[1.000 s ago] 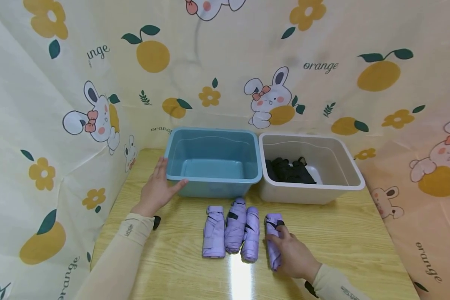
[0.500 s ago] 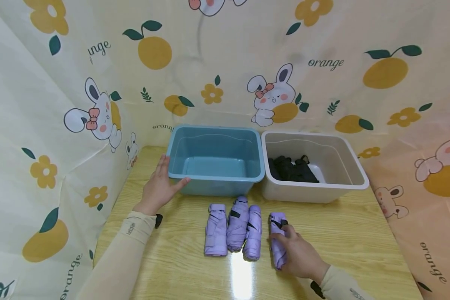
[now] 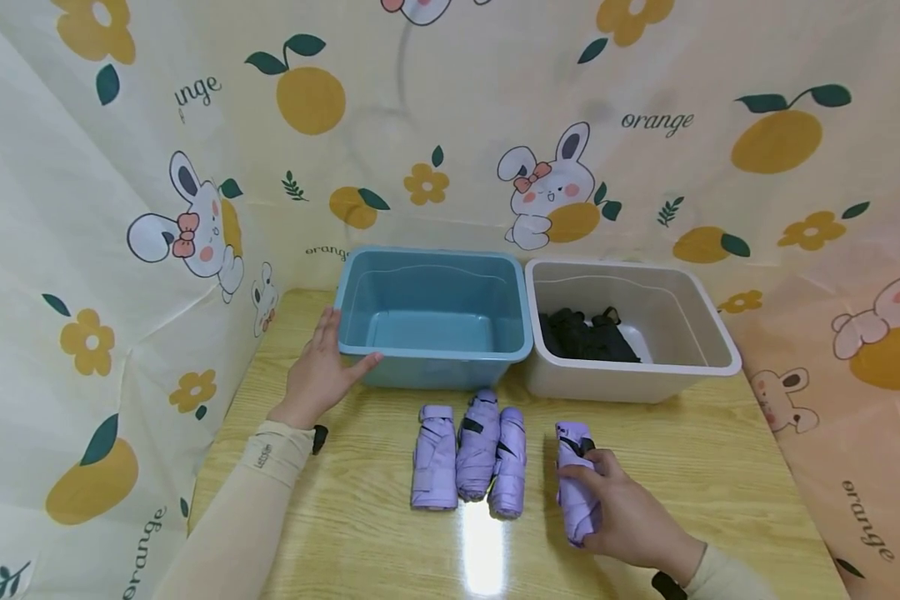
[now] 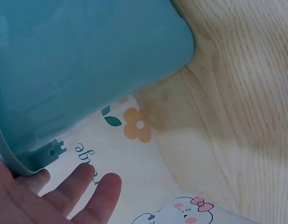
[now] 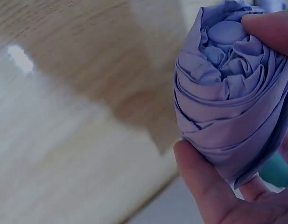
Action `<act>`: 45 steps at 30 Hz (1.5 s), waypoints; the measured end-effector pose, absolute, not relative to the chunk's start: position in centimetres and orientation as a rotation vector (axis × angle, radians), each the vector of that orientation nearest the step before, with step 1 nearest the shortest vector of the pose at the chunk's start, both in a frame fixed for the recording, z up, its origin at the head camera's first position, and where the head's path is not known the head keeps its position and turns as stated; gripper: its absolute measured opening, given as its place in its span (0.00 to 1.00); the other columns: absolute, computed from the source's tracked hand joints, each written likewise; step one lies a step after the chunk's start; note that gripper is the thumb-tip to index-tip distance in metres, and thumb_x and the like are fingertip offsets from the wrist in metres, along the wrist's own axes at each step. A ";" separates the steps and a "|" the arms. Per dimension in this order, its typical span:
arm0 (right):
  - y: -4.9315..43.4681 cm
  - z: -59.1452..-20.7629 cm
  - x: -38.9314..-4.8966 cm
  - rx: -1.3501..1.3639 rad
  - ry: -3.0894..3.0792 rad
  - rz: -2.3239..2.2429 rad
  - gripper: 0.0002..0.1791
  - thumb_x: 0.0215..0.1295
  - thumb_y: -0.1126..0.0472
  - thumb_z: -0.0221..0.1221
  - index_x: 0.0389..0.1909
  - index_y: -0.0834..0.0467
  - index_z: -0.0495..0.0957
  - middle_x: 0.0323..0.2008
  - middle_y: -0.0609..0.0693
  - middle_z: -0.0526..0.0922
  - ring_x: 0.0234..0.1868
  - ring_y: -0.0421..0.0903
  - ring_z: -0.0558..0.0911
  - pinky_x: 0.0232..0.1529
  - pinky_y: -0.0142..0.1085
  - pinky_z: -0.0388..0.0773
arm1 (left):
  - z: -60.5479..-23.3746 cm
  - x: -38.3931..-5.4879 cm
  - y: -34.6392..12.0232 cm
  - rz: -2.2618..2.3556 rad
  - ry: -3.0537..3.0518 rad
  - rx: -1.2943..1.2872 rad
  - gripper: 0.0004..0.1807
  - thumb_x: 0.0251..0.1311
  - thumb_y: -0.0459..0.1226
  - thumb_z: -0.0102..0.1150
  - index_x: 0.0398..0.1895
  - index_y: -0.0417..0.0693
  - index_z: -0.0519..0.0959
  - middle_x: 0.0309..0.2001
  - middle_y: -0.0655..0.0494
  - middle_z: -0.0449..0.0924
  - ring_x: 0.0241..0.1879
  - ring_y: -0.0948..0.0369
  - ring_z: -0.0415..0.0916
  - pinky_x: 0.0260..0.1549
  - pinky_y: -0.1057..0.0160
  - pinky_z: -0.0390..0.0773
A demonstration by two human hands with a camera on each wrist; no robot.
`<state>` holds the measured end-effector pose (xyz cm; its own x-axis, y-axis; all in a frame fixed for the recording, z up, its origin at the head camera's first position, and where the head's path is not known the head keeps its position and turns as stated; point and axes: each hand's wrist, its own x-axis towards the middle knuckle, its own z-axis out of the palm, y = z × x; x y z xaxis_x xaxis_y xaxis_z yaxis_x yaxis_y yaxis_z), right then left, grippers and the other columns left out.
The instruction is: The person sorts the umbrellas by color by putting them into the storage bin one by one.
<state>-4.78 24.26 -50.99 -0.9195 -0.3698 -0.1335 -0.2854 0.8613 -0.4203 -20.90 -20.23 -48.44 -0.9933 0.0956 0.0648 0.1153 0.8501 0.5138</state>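
Note:
My right hand [image 3: 633, 517] grips a folded purple umbrella [image 3: 576, 487] with a black strap, on the right of the table. In the right wrist view, the thumb and fingers wrap around the rolled umbrella [image 5: 223, 102], whose round end faces the camera; it appears raised off the wood. Three more folded purple umbrellas lie side by side to its left: a left one [image 3: 434, 458], a middle one [image 3: 477, 450] and a right one [image 3: 507, 465]. My left hand [image 3: 318, 375] rests at the front left corner of a blue bin [image 3: 435, 357], fingers extended.
A beige bin [image 3: 630, 379] stands right of the blue one and holds dark, bunched items [image 3: 592, 337]. Both bins sit at the back of the wooden table [image 3: 360, 533]. A printed sheet [image 3: 457, 100] rises behind them and at both sides.
My right hand has shifted right with the purple umbrella, away from the other three. The left hand stays at the blue bin. The head view has tilted slightly.

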 end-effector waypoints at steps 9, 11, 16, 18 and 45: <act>24.8 -44.6 -4.8 -0.654 2.747 -0.668 0.48 0.33 0.55 0.82 0.63 0.43 0.73 0.60 0.55 0.61 0.38 0.46 0.76 0.32 0.33 0.76 | -48.4 -20.9 -20.4 -0.827 -2.974 -0.168 0.61 0.58 0.70 0.54 0.80 0.39 0.43 0.80 0.43 0.38 0.67 0.33 0.60 0.30 0.45 0.79; 24.9 -43.1 -5.0 -0.684 2.735 -0.696 0.49 0.33 0.57 0.82 0.63 0.42 0.73 0.59 0.53 0.61 0.39 0.46 0.76 0.33 0.32 0.76 | -48.4 -20.9 -20.4 -0.827 -2.974 -0.167 0.62 0.58 0.71 0.53 0.80 0.39 0.43 0.80 0.43 0.38 0.67 0.33 0.60 0.29 0.46 0.79; 24.8 -39.4 -5.9 -0.785 2.724 -0.726 0.49 0.33 0.58 0.82 0.63 0.43 0.73 0.59 0.52 0.62 0.40 0.45 0.76 0.33 0.31 0.77 | -48.6 -21.0 -20.4 -0.832 -2.977 -0.163 0.62 0.57 0.72 0.52 0.80 0.39 0.43 0.80 0.45 0.37 0.68 0.35 0.60 0.29 0.46 0.79; 24.6 -38.1 -6.7 -0.841 2.744 -0.711 0.50 0.32 0.59 0.82 0.63 0.44 0.73 0.59 0.53 0.63 0.40 0.46 0.75 0.32 0.31 0.76 | -48.6 -21.1 -20.4 -0.828 -2.978 -0.156 0.62 0.57 0.72 0.53 0.80 0.40 0.43 0.80 0.46 0.37 0.68 0.36 0.59 0.31 0.45 0.79; 14.6 -32.5 -25.8 -0.839 2.625 -0.513 0.41 0.45 0.60 0.76 0.65 0.51 0.74 0.59 0.60 0.63 0.51 0.57 0.70 0.47 0.47 0.79 | -49.2 -21.1 -20.3 -0.852 -2.938 -0.130 0.61 0.57 0.69 0.57 0.80 0.41 0.45 0.80 0.47 0.39 0.66 0.37 0.64 0.17 0.60 0.73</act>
